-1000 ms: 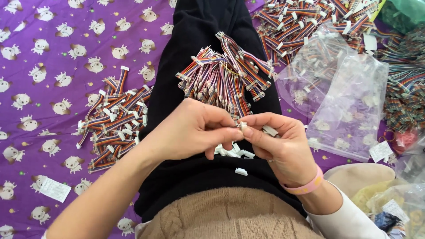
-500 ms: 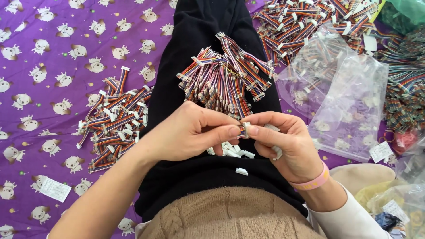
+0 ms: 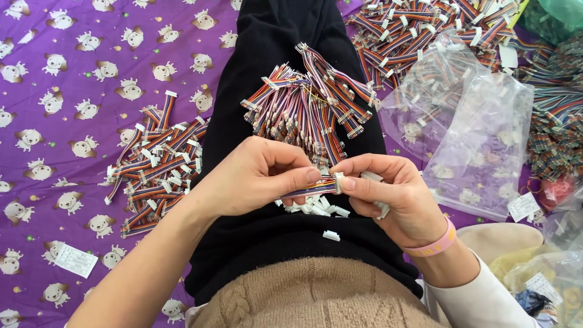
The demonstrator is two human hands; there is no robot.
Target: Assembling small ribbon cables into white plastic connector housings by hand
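Two hands meet over the lap. The left hand (image 3: 255, 176) pinches a short striped ribbon cable (image 3: 313, 190) between thumb and forefinger, while the right hand (image 3: 395, 197), at 3 o'clock, clamps the cable's white connector (image 3: 337, 182) in its fingertips. A cable bundle (image 3: 310, 106) lies at 12 o'clock.

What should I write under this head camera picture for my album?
Two hands, left hand and right hand, pinch a short rainbow cable above a lap, with cable piles on purple cloth.

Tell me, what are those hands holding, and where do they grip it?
A short striped ribbon cable: left hand pinches its wires, right hand pinches the white plug at its end.
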